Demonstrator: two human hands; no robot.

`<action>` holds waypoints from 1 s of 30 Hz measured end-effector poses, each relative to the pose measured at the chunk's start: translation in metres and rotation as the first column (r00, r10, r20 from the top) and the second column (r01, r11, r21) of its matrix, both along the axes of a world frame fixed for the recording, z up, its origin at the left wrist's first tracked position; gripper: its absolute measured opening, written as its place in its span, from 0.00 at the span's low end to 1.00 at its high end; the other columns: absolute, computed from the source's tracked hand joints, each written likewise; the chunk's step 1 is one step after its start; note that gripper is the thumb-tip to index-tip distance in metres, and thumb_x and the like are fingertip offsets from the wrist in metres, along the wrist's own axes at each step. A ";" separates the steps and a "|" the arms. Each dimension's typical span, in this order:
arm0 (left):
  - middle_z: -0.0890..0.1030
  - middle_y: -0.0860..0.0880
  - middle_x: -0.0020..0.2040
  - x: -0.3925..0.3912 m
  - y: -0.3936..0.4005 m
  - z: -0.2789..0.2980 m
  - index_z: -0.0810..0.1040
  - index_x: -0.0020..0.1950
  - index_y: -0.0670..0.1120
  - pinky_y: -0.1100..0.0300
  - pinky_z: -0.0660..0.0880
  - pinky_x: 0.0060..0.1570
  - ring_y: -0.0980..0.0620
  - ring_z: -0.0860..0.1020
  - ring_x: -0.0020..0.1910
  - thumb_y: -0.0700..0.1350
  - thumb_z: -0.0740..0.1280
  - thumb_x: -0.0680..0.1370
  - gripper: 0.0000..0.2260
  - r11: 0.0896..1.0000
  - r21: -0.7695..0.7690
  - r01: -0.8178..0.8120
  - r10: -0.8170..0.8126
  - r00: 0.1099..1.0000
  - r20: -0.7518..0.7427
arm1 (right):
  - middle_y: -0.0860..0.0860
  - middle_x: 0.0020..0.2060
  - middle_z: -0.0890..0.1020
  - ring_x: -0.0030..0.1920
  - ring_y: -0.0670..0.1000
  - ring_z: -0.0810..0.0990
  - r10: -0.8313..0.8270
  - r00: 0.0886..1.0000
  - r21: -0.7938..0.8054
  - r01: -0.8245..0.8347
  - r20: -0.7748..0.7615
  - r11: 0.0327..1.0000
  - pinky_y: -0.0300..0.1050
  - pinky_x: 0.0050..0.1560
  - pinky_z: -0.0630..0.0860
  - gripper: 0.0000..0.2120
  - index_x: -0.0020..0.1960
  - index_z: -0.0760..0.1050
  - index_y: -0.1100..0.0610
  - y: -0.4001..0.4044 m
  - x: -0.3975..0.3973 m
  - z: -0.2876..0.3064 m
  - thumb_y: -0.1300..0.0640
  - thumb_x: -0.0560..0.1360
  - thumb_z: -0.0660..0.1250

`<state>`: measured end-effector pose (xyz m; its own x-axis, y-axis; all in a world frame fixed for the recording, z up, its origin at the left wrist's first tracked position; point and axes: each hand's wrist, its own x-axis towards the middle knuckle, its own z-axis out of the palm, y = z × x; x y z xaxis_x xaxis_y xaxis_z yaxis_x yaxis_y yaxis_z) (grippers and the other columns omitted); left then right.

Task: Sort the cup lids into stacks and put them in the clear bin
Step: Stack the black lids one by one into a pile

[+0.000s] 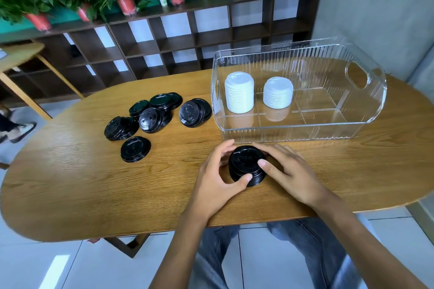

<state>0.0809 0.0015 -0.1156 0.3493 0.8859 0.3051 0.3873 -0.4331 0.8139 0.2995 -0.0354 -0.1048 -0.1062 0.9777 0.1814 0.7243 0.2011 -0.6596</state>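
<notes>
Head view, read from left to right: loose black lids [150,115] lie scattered and partly overlapping on the left-middle of the bench [70,183], with one single black lid [135,149] a little nearer the person. These are not yet gathered, so the black sorting looks only partly done.

Near the front edge, the left hand [218,178] and the right hand [288,171] both curl around a short black stack [246,165] standing on the bench, thumbs laid on its top and near edge, fingers wrapped round its sides. The stack stands just in front of the clear bin [293,134] and is not yet in it.

Further right, the bin holds a taller white stack [239,92] in its left rear compartment and a shorter white stack [278,92] beside it. No white lids show on the bench, so that colour appears finished. The remaining compartments hold nothing visible.
</notes>
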 end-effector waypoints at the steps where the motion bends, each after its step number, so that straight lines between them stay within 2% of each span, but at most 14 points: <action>1: 0.76 0.65 0.67 -0.001 0.000 0.000 0.64 0.73 0.69 0.66 0.71 0.67 0.60 0.74 0.70 0.57 0.76 0.71 0.34 1.000 0.005 0.003 -0.003 1.000 -0.012 | 0.37 0.63 0.76 0.65 0.43 0.71 0.002 1.000 0.001 -0.002 0.003 1.000 0.55 0.69 0.64 0.25 0.74 0.67 0.40 0.000 0.000 0.000 0.36 0.79 0.53; 3: 0.74 0.66 0.68 0.000 0.000 0.000 0.62 0.73 0.70 0.62 0.70 0.68 0.60 0.72 0.70 0.58 0.75 0.72 0.34 1.000 0.013 0.011 -0.011 0.999 -0.049 | 0.36 0.63 0.76 0.65 0.43 0.71 0.003 1.000 0.004 -0.003 0.004 1.000 0.54 0.69 0.64 0.24 0.74 0.67 0.40 0.000 0.001 -0.001 0.36 0.79 0.53; 7: 0.69 0.68 0.69 0.002 -0.002 0.001 0.59 0.75 0.70 0.76 0.62 0.65 0.66 0.69 0.71 0.60 0.70 0.75 0.32 0.999 0.035 0.026 -0.021 0.988 -0.152 | 0.36 0.62 0.76 0.64 0.43 0.71 0.003 1.000 0.007 -0.003 0.015 1.000 0.53 0.68 0.64 0.24 0.74 0.67 0.39 0.000 0.000 -0.001 0.36 0.80 0.52; 8: 0.69 0.67 0.70 0.002 -0.003 0.003 0.58 0.76 0.69 0.77 0.61 0.65 0.66 0.68 0.71 0.60 0.69 0.76 0.32 0.999 0.030 0.040 -0.035 0.986 -0.163 | 0.36 0.62 0.76 0.65 0.43 0.71 -0.001 1.000 0.006 0.001 0.014 1.000 0.53 0.68 0.64 0.23 0.73 0.67 0.39 0.000 0.000 -0.002 0.37 0.80 0.52; 11: 0.72 0.61 0.72 -0.002 -0.003 0.006 0.62 0.78 0.61 0.69 0.65 0.69 0.63 0.70 0.72 0.59 0.65 0.80 0.28 0.999 0.013 0.034 -0.033 0.996 -0.085 | 0.36 0.64 0.76 0.66 0.42 0.70 -0.011 1.000 0.005 0.011 -0.003 1.000 0.53 0.69 0.63 0.23 0.73 0.67 0.38 0.000 -0.001 -0.001 0.36 0.81 0.51; 13: 0.75 0.60 0.70 -0.017 0.005 0.012 0.67 0.76 0.56 0.60 0.70 0.68 0.63 0.73 0.68 0.57 0.63 0.81 0.23 0.991 0.070 -0.114 0.117 0.992 -0.043 | 0.34 0.64 0.75 0.66 0.40 0.69 -0.009 1.000 0.000 0.009 -0.021 1.000 0.51 0.70 0.62 0.24 0.74 0.66 0.38 -0.001 -0.001 -0.001 0.33 0.81 0.50; 15: 0.76 0.58 0.66 -0.047 0.021 0.016 0.72 0.72 0.52 0.51 0.75 0.65 0.60 0.75 0.64 0.51 0.64 0.81 0.19 0.920 0.179 -0.348 0.360 0.932 -0.038 | 0.33 0.64 0.74 0.67 0.38 0.68 -0.011 0.999 -0.014 0.010 -0.042 1.000 0.50 0.71 0.61 0.28 0.75 0.64 0.38 -0.002 0.000 0.000 0.30 0.78 0.49; 17: 0.77 0.50 0.65 -0.089 0.041 0.017 0.75 0.70 0.47 0.39 0.73 0.65 0.49 0.75 0.65 0.44 0.66 0.80 0.18 0.793 0.261 -0.550 0.587 0.805 -0.090 | 0.34 0.64 0.74 0.67 0.38 0.68 -0.008 0.999 -0.019 0.007 -0.038 1.000 0.49 0.72 0.60 0.31 0.76 0.63 0.38 -0.002 0.000 0.001 0.29 0.76 0.50; 19: 0.74 0.41 0.71 -0.126 0.056 0.014 0.73 0.74 0.45 0.34 0.67 0.70 0.39 0.71 0.71 0.40 0.68 0.79 0.22 0.710 0.250 -0.659 0.705 0.670 -0.235 | 0.35 0.65 0.74 0.68 0.40 0.68 -0.008 1.000 -0.019 0.008 -0.020 1.000 0.50 0.72 0.61 0.33 0.76 0.62 0.39 -0.002 0.000 0.002 0.28 0.75 0.51; 20: 0.71 0.40 0.75 -0.138 0.061 0.010 0.70 0.76 0.46 0.33 0.64 0.72 0.37 0.67 0.74 0.40 0.69 0.79 0.25 0.697 0.209 -0.686 0.713 0.633 -0.302 | 0.35 0.65 0.74 0.68 0.41 0.68 -0.009 1.000 -0.017 0.009 -0.010 1.000 0.49 0.71 0.61 0.33 0.76 0.62 0.39 -0.002 0.000 0.002 0.27 0.74 0.51; 22: 0.68 0.39 0.77 -0.149 0.066 0.003 0.67 0.79 0.47 0.32 0.61 0.74 0.36 0.65 0.76 0.41 0.69 0.80 0.28 0.693 0.122 -0.710 0.698 0.620 -0.359 | 0.34 0.65 0.74 0.68 0.41 0.68 -0.007 1.000 -0.009 0.007 0.004 1.000 0.49 0.70 0.62 0.34 0.75 0.62 0.38 -0.002 -0.001 0.001 0.27 0.73 0.51; 26: 0.73 0.37 0.68 -0.144 0.068 0.000 0.70 0.76 0.48 0.34 0.67 0.69 0.33 0.72 0.67 0.51 0.71 0.79 0.27 0.717 0.138 -0.683 0.658 0.597 -0.459 | 0.33 0.64 0.73 0.67 0.39 0.68 -0.005 1.000 -0.007 0.005 0.006 1.000 0.47 0.69 0.62 0.33 0.75 0.63 0.38 0.000 0.000 0.000 0.26 0.73 0.52; 30: 0.74 0.40 0.63 -0.127 0.048 0.006 0.67 0.77 0.51 0.38 0.68 0.65 0.37 0.73 0.65 0.65 0.74 0.72 0.38 0.757 0.138 -0.638 0.612 0.620 -0.491 | 0.32 0.64 0.73 0.67 0.39 0.68 -0.005 1.000 0.000 0.005 0.012 1.000 0.46 0.69 0.61 0.33 0.75 0.63 0.38 0.000 0.000 -0.001 0.26 0.73 0.53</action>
